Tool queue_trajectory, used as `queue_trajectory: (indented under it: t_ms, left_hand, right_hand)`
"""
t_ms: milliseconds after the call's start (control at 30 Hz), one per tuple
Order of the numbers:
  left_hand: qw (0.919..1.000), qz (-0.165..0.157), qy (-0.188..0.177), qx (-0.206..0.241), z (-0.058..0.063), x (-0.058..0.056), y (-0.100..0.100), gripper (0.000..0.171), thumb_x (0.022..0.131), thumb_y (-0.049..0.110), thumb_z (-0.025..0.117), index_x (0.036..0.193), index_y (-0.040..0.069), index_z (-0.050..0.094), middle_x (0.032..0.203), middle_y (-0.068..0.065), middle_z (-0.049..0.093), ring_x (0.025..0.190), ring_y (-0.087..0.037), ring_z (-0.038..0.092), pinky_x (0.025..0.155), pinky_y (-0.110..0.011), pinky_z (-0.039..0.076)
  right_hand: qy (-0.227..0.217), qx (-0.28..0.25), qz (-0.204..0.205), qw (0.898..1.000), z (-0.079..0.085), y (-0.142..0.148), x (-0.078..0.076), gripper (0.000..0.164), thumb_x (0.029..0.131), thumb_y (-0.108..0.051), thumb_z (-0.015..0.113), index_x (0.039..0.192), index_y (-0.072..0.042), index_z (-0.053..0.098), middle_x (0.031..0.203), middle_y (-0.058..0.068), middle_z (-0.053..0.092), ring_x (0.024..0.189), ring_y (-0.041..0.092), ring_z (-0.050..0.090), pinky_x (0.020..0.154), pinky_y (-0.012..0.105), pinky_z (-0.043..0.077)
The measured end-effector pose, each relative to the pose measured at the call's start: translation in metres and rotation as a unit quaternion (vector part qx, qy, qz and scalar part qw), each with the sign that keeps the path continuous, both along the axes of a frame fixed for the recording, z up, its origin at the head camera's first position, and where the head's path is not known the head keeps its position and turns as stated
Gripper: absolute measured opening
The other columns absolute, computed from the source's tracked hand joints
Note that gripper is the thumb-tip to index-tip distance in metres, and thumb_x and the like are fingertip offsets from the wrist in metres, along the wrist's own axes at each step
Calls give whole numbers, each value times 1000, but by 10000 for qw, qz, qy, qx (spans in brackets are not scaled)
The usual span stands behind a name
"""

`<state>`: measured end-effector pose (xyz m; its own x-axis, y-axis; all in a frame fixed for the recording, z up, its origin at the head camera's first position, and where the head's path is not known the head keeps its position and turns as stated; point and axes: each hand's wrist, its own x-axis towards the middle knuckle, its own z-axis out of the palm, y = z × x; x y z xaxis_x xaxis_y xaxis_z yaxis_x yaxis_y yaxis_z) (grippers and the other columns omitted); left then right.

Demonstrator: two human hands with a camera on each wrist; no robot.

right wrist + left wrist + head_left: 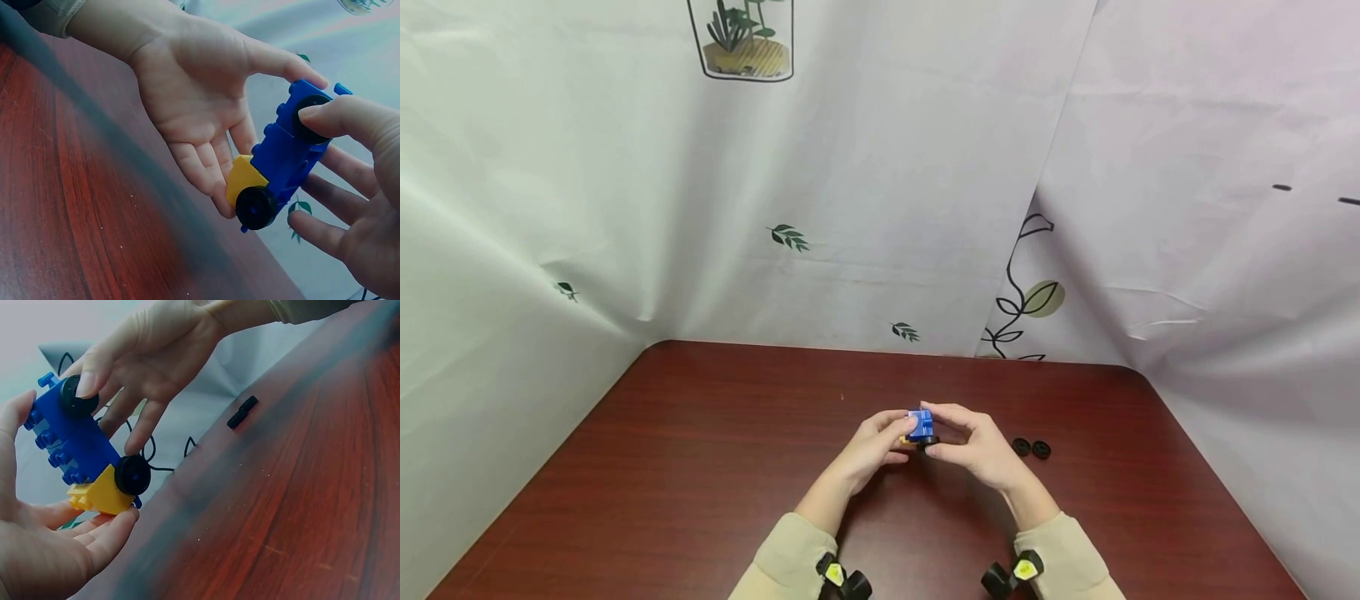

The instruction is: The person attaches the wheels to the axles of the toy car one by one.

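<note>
A toy car [919, 423] of blue and yellow building blocks is held up in front of me, studs along one side. My left hand [872, 450] grips it by its two ends, the thumb at the blue end and fingertips at the yellow block [243, 178]. Black wheels show on the near side, one by the yellow block and one wheel [76, 400] at the blue end. My right hand [981, 446] has its thumb pressed on that blue-end wheel, with its index finger at the car's far side, partly hidden. Its other fingers spread beside the car.
Two loose black wheels [1031, 448] lie side by side on the dark red wooden table [737, 450], just right of my right hand. A pale printed cloth [887, 167] hangs behind the table's back edge and along its sides.
</note>
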<state>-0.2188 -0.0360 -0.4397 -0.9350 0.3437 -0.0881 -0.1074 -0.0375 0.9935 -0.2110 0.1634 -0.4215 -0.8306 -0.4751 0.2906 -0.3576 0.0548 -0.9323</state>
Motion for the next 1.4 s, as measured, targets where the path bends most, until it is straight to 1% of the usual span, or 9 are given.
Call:
queue_trajectory:
  t_ms: [233,467,533,633,833,1000,1167,1267,1400]
  left_hand:
    - [9998,71,193,-42,-3,-3,-4,72,88,34,66,141,-3,35,132,-22,49,103,-22,61,91,-42,52]
    - [9948,165,852,-541,-1,-2,-5,82,79,25,76,143,0,30,138,-19,46,122,-29,53,98,-40,47]
    - [9915,146,1077,-714,-2,-2,-5,84,78,23,77,144,0,29,140,-20,42,128,-33,48,103,-44,43]
    - [9854,125,1372,-1000,-4,-1,-5,86,77,21,78,144,1,28,143,-21,36,132,-36,42,106,-48,36]
    - [9711,2,1856,-1498,-8,-2,-6,88,73,22,76,145,4,28,142,-17,34,130,-34,43,107,-50,37]
    - [9601,-5,2105,-1839,-8,-2,-7,89,72,26,74,146,9,28,142,-12,38,124,-32,46,100,-50,44]
    - [9608,56,2061,-1854,-9,-1,-7,89,72,27,75,147,12,29,145,-10,37,126,-31,45,102,-51,42]
    - [9630,45,2048,-1750,-8,0,-6,89,72,26,75,147,10,28,146,-11,35,129,-32,44,104,-50,40]
    - [9662,-6,2015,-1607,-8,0,-5,90,73,23,75,148,10,27,148,-12,33,130,-33,43,104,-51,40]
  right_hand:
    - [179,241,45,9995,1,2,0,58,82,-7,72,135,-4,51,135,19,51,115,11,59,92,28,51]
    - [-255,402,302,9984,0,13,-4,50,88,-11,65,136,-4,51,139,18,50,121,28,56,92,31,51]
    - [-314,556,106,9979,-1,18,-5,46,90,-14,63,134,-5,54,137,17,53,122,31,55,91,29,52]
    - [-214,950,-482,9941,-5,27,-8,41,90,-22,63,129,-9,59,132,13,58,120,33,55,90,27,52]
    - [124,1592,-1823,9702,-14,50,-12,39,86,-28,69,119,-8,66,120,7,66,114,27,58,88,25,50]
    - [311,2107,-2547,9433,-16,69,-13,39,84,-29,72,116,-7,67,116,9,67,109,27,60,86,32,51]
    - [331,2710,-2731,9224,-18,89,-12,44,83,-31,73,118,-6,65,121,15,63,117,35,55,94,52,45]
    - [321,2959,-2749,9142,-21,100,-11,45,82,-32,73,117,-6,65,122,17,61,118,37,52,96,55,42]
    - [334,3061,-2771,9102,-26,111,-10,45,79,-31,76,114,-5,66,121,17,59,116,36,52,96,54,41]
